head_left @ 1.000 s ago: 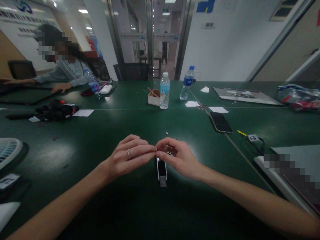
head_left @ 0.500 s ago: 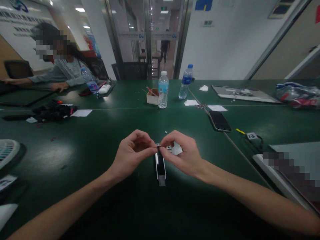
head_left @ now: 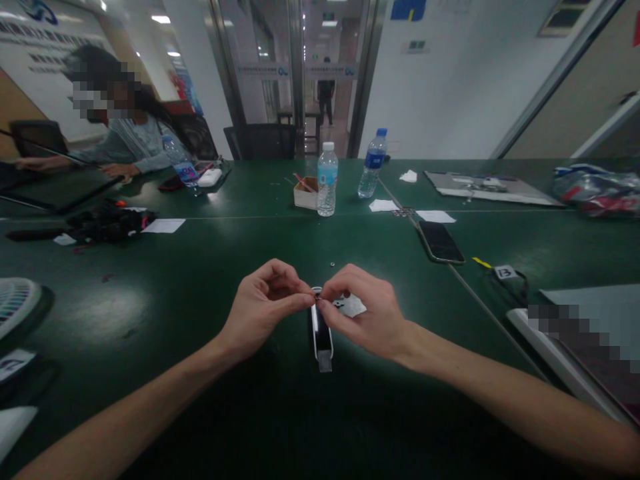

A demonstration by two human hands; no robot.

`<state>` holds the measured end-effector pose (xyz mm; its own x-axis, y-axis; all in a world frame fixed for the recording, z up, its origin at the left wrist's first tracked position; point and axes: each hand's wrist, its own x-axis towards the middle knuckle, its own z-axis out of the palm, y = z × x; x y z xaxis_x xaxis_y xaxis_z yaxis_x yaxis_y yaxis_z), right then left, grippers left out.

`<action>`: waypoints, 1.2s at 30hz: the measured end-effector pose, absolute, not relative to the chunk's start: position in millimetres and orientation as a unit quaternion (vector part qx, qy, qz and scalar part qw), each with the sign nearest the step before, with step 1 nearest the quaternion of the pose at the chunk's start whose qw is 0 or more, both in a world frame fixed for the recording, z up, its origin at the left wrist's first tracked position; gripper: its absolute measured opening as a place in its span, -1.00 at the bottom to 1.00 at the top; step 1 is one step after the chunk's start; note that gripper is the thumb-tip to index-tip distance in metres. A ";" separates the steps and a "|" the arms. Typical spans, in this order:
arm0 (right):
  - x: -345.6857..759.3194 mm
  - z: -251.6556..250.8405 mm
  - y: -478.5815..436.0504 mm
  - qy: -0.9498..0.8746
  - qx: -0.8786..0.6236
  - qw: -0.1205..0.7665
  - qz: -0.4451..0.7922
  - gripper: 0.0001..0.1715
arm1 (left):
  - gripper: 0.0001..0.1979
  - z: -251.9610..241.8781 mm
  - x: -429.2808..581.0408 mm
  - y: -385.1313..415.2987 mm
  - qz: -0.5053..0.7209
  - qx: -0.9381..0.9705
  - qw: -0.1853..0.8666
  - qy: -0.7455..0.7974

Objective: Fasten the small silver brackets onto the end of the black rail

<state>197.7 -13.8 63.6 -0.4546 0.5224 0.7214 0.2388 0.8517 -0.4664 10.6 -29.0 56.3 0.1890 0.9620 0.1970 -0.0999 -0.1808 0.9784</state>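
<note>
My left hand [head_left: 265, 310] and my right hand [head_left: 363, 313] meet fingertip to fingertip over the green table [head_left: 200, 280]. Both are pinched on a very small part at the top end of a slim black and white device [head_left: 321, 333] that lies flat between them. I cannot make out the part. A small white piece [head_left: 353, 305] lies just under my right fingers. A tiny washer [head_left: 333, 264] rests on the table a little beyond the hands.
Two water bottles [head_left: 327, 180] [head_left: 373, 165] and a small box [head_left: 305, 193] stand mid-table. A phone [head_left: 440, 241] lies to the right, a fan [head_left: 17, 303] at the left edge, a laptop [head_left: 575, 333] at the right. Another person [head_left: 120, 143] sits at the far left.
A second ago my hands pinched together just above the device. They have come down onto its top end and have stayed there for the last half second.
</note>
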 end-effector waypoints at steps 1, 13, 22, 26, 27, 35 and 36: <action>197.5 63.8 -14.0 -0.839 -0.229 0.472 0.148 -0.93 | -0.75 56.7 10.6 -28.9 0.514 0.575 0.514 0.375; 199.0 64.9 -12.4 -0.850 -0.241 0.445 0.145 -0.91 | -0.76 64.6 9.4 -30.8 0.518 0.654 0.411 0.367; 200.0 62.0 -9.5 -0.858 -0.252 0.424 0.144 -0.92 | -0.85 65.8 4.2 -32.0 0.478 0.728 0.318 0.375; 200.4 62.5 -9.2 -0.859 -0.259 0.419 0.137 -0.92 | -0.86 67.0 4.0 -32.1 0.472 0.740 0.299 0.374; 200.5 63.1 -9.3 -0.861 -0.259 0.417 0.135 -0.92 | -0.87 67.3 4.0 -32.1 0.471 0.742 0.295 0.376; 201.2 67.0 -10.9 -0.870 -0.265 0.401 0.112 -0.90 | -0.85 68.9 3.7 -33.5 0.456 0.750 0.279 0.391; 201.4 66.9 -11.0 -0.871 -0.263 0.401 0.106 -0.90 | -0.86 68.9 3.7 -33.6 0.454 0.751 0.278 0.391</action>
